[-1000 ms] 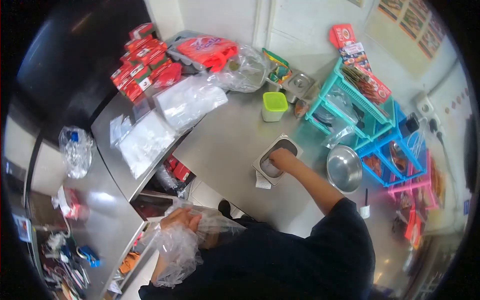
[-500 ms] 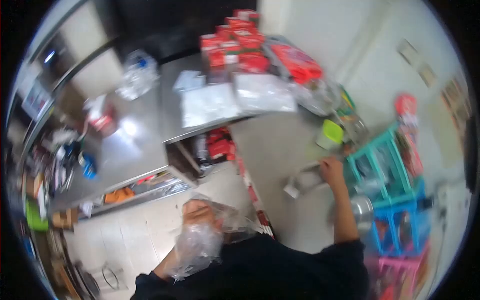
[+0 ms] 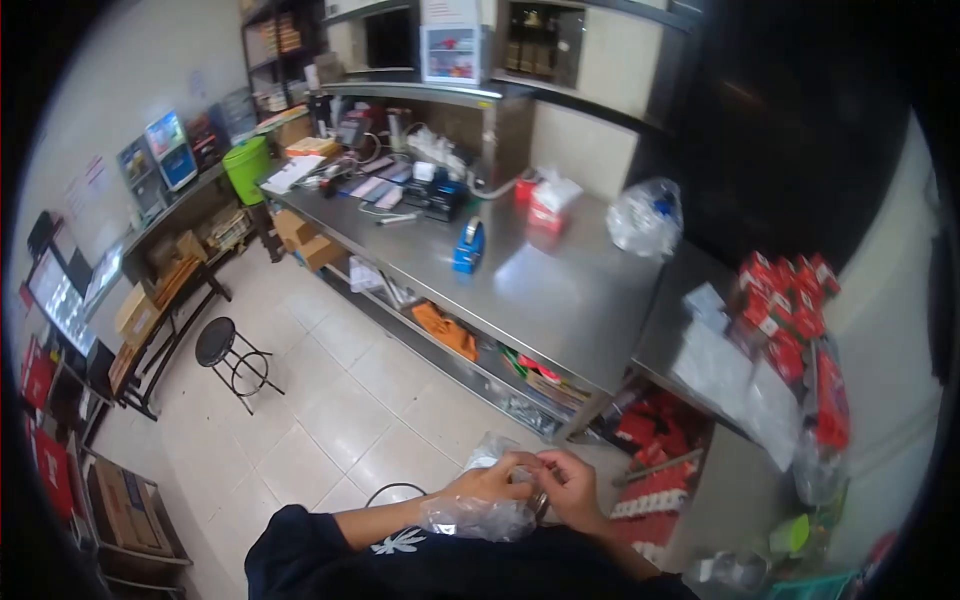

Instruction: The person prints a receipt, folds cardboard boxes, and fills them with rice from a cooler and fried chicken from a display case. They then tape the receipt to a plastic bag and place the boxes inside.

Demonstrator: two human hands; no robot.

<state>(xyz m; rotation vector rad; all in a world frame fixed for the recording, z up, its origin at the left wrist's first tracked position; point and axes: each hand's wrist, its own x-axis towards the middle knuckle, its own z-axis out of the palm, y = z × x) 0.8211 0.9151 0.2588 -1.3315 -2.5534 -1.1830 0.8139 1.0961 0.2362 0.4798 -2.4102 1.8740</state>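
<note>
My left hand (image 3: 492, 481) is closed, with a crumpled transparent plastic bag (image 3: 478, 516) gathered about it. Part of the bag lies against the wrist, and more of it shows past the fingers. Close against it, my right hand (image 3: 572, 486) has its thumb and fingers pinched together. Its fingertips meet those of the left in front of my chest. What the right fingers grip is too small and hidden to make out.
A steel counter (image 3: 560, 300) carries a blue tape dispenser (image 3: 468, 247), a red-and-white tissue box (image 3: 551, 203) and a bundled plastic bag (image 3: 645, 218). Red boxes (image 3: 780, 300) are stacked at the right. A round black stool (image 3: 216, 342) stands on the tiled floor.
My view has swung left toward the long counter and stool. My right hand has left the right-hand worktop and come together with my left, which still has the plastic bag.
</note>
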